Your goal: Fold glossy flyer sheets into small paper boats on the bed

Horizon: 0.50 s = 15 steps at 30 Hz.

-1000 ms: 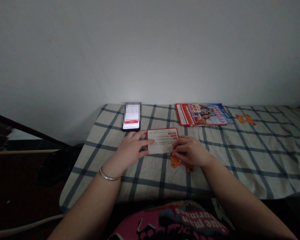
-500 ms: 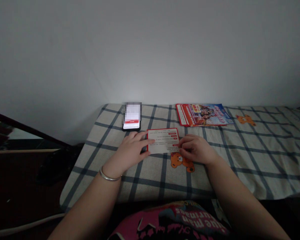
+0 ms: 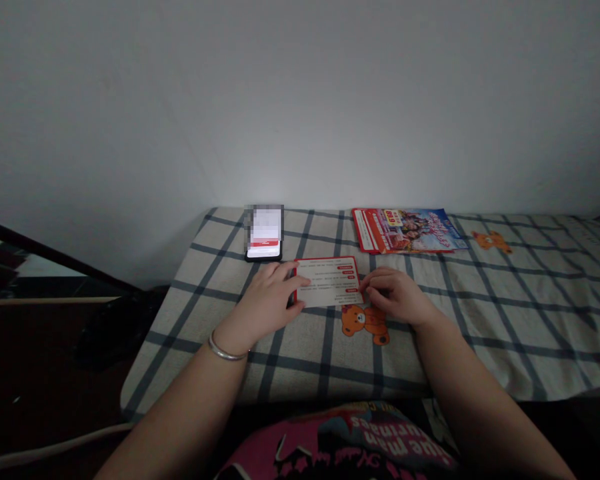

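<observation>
A white paper card with a red border (image 3: 329, 281) lies flat on a checked cloth (image 3: 455, 313). My left hand (image 3: 267, 301), a silver bangle at its wrist, rests with fingers stretched out on the card's left edge. My right hand (image 3: 396, 295) has its fingers curled and pinched at the card's right edge. An orange bear print (image 3: 365, 323) on the cloth shows just below the card.
A lit phone (image 3: 263, 233) lies beyond the card on the left. A colourful leaflet (image 3: 407, 229) lies at the back right near the wall. The cloth's left edge drops off to a dark floor. A second bear print (image 3: 491, 239) is at the right.
My right hand has slid right along the card, from over its right part to its edge, uncovering the bear print. The left hand has hardly moved.
</observation>
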Available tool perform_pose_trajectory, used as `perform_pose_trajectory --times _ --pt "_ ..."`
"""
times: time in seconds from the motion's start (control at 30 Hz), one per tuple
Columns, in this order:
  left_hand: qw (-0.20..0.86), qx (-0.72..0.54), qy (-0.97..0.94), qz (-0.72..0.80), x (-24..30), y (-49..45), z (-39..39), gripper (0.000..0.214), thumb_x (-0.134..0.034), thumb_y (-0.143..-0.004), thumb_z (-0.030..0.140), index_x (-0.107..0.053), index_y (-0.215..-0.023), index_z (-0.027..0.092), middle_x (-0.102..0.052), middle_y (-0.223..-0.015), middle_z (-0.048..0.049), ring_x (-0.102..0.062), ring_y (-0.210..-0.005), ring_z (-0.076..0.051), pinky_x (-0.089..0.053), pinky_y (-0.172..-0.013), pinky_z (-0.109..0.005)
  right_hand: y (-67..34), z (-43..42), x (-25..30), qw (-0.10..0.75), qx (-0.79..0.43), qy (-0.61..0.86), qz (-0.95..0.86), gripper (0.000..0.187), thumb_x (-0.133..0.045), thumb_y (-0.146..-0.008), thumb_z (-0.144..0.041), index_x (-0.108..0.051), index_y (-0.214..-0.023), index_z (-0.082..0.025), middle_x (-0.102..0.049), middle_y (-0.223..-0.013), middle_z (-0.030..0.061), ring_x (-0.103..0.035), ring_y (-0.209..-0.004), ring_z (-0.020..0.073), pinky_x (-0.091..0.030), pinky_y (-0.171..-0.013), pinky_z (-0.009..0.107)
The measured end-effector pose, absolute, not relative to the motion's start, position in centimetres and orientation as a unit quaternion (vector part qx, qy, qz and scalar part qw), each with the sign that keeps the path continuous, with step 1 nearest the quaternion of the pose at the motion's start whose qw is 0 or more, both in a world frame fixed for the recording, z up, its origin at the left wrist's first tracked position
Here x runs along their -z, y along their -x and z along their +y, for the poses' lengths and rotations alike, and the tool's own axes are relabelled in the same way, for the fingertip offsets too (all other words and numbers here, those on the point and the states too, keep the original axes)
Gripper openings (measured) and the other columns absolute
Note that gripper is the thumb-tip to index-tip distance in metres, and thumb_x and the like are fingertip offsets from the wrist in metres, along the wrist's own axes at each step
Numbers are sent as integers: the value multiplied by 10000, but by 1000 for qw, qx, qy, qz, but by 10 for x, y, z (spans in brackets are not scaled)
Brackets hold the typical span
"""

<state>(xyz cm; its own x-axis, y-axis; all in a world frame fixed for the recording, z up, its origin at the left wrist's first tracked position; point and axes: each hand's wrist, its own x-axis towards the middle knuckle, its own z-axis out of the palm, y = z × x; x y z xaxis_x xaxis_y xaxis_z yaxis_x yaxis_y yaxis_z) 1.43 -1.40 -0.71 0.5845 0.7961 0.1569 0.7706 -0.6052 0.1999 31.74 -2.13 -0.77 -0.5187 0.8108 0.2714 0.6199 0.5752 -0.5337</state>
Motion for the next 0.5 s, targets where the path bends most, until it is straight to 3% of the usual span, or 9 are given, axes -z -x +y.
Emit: perform_pose_trajectory --times 0.13,0.3,0.5 --pt "20 -135 -890 435 10 -26 -18 401 -738 -812 391 -621 -1136 187 -530 -1330 -116 -438 -1270 -307 -406 -1071 -474 -305 -23 9 232 -147 415 -867 80 -632 -865 -256 -693 -862 -205 -709 -849 43 -615 -831 194 -493 -764 345" --pt "-20 -138 -907 398 10 -40 -21 347 -701 -860 321 -594 -1139 144 -578 -1285 -123 -433 -1318 -296 -399 -1102 -452 -290 -25 9 192 -84 411 -887 210 -729 -809 -337 -705 -974 -209 -702 -897 60 -584 -856 224 -470 -769 375" --pt "-29 -108 -937 331 8 -47 -19 174 -651 -885 196 -636 -1055 167 -640 -1113 -77 -588 -1062 -245 -526 -897 -401 -283 -25 12 184 -75 390 -899 106 -679 -846 -267 -711 -938 -225 -686 -924 48 -574 -912 223 -465 -814 371"
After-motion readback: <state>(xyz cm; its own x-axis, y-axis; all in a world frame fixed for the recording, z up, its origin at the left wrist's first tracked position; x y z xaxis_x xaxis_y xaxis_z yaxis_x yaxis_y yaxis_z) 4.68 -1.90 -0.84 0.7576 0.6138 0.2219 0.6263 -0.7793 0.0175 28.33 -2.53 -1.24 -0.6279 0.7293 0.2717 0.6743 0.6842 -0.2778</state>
